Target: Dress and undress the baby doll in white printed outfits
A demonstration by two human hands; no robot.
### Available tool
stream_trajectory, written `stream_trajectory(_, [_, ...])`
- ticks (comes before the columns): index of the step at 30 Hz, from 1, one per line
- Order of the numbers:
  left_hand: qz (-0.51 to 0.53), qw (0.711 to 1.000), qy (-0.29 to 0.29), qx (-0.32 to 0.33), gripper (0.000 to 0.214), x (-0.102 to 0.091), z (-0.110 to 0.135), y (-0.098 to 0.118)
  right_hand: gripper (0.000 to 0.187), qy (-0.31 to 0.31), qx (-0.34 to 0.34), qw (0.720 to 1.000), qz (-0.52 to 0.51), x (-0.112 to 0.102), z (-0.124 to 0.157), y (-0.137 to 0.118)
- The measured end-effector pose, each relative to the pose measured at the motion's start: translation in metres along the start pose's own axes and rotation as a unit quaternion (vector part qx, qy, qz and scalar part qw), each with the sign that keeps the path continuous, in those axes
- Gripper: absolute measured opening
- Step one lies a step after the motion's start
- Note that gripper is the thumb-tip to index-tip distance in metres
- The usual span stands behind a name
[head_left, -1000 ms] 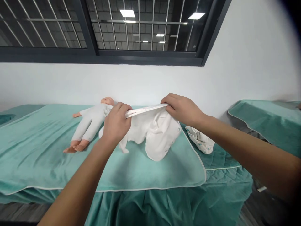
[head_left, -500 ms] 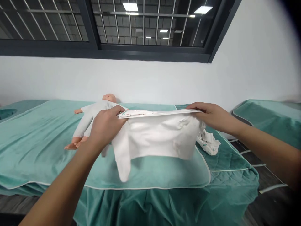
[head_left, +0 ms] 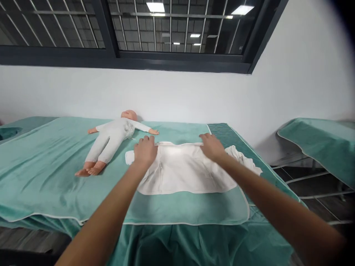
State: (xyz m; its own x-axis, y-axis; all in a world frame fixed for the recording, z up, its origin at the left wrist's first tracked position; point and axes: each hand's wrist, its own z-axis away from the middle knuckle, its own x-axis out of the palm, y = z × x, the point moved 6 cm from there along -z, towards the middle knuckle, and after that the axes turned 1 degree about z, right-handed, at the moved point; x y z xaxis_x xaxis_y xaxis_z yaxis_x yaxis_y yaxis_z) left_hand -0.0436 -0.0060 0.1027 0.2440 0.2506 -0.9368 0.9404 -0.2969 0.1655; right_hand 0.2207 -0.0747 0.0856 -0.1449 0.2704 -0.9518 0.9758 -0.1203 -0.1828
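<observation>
A white baby shirt (head_left: 183, 168) is spread on the green bed cover, with one sleeve out to the left. My left hand (head_left: 146, 149) is closed on its far left corner, fingers curled over the edge. At the far right corner, my right hand (head_left: 213, 147) pinches the same edge; the fingertips are partly hidden. Left of the shirt, a baby doll (head_left: 113, 135) in a pale bodysuit lies on its back, arms spread and feet bare. A crumpled white patterned cloth (head_left: 245, 160) rests just beyond my right forearm.
The green cover (head_left: 41, 173) spans the bed and hangs over its front edge. A white wall (head_left: 172, 94) and a barred window (head_left: 177, 29) stand behind it. Another green-covered bed (head_left: 324, 144) is on the right, across a gap with metal rails.
The shirt has come down from being stretched in the air and now lies flat on the cover. Both hands have moved closer together, and the doll's arm and chest are uncovered to view.
</observation>
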Motion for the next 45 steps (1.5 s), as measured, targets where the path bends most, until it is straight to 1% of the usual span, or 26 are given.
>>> stream_trajectory(1, [-0.004,1.0,0.019,0.024,0.037,0.013,0.009,0.011,0.05,0.008,-0.014,1.0,0.0,0.017,0.008,-0.015])
stream_trajectory(2, [0.017,0.998,0.028,0.047,0.036,0.027,0.018,0.023,0.051,0.018,-0.036,0.999,-0.004,0.033,0.016,-0.032])
stream_trajectory(3, [0.059,0.995,0.019,0.074,0.036,0.041,0.027,0.034,0.049,0.041,-0.074,0.996,-0.024,0.046,0.025,-0.049])
stream_trajectory(4, [0.11,0.989,-0.004,0.096,0.037,0.055,0.035,0.043,0.048,0.051,-0.108,0.992,-0.05,0.058,0.033,-0.063])
stream_trajectory(5, [0.149,0.983,-0.035,0.098,0.037,0.069,0.042,0.049,0.047,0.055,-0.112,0.989,-0.076,0.069,0.038,-0.071])
stream_trajectory(7, [0.174,0.979,-0.071,0.081,0.037,0.089,0.049,0.054,0.042,0.053,-0.071,0.991,-0.104,0.086,0.041,-0.071])
stream_trajectory(9, [0.163,0.982,-0.076,0.062,0.038,0.099,0.047,0.053,0.038,0.054,-0.008,0.993,-0.104,0.095,0.036,-0.057])
stream_trajectory(11, [0.148,0.986,-0.063,0.045,0.04,0.099,0.039,0.048,0.036,0.059,0.038,0.993,-0.092,0.096,0.028,-0.039])
stream_trajectory(14, [0.118,0.992,-0.053,-0.008,0.044,0.093,0.025,0.04,0.036,0.058,0.082,0.992,-0.079,0.094,0.02,-0.019])
stream_trajectory(16, [0.104,0.992,-0.066,-0.033,0.043,0.092,0.018,0.039,0.037,0.051,0.106,0.99,-0.075,0.093,0.018,-0.013])
stream_trajectory(19, [0.101,0.99,-0.093,-0.03,0.038,0.098,0.017,0.048,0.045,0.057,0.134,0.987,-0.066,0.096,0.019,-0.016])
stream_trajectory(22, [0.095,0.99,-0.099,-0.04,0.039,0.105,0.021,0.054,0.054,0.093,0.133,0.985,-0.058,0.097,0.022,-0.021])
stream_trajectory(26, [0.101,0.988,-0.088,-0.075,0.049,0.107,0.019,0.053,0.061,0.122,0.116,0.982,-0.087,0.096,0.023,-0.019])
stream_trajectory(30, [0.114,0.986,-0.077,-0.091,0.05,0.104,0.008,0.053,0.059,0.133,0.106,0.978,-0.119,0.094,0.016,-0.014])
stream_trajectory(32, [0.116,0.986,-0.067,-0.099,0.049,0.103,0.001,0.054,0.058,0.135,0.118,0.974,-0.141,0.094,0.01,-0.012])
stream_trajectory(35, [0.112,0.988,-0.047,-0.092,0.048,0.104,-0.01,0.057,0.056,0.138,0.138,0.968,-0.157,0.095,-0.004,-0.008])
stream_trajectory(39, [0.103,0.991,-0.026,-0.084,0.046,0.109,-0.024,0.057,0.053,0.131,0.136,0.975,-0.12,0.099,-0.021,-0.004])
stream_trajectory(45, [0.093,0.991,-0.027,-0.097,0.047,0.123,-0.046,0.06,0.062,0.077,0.113,0.99,-0.024,0.112,-0.042,-0.001])
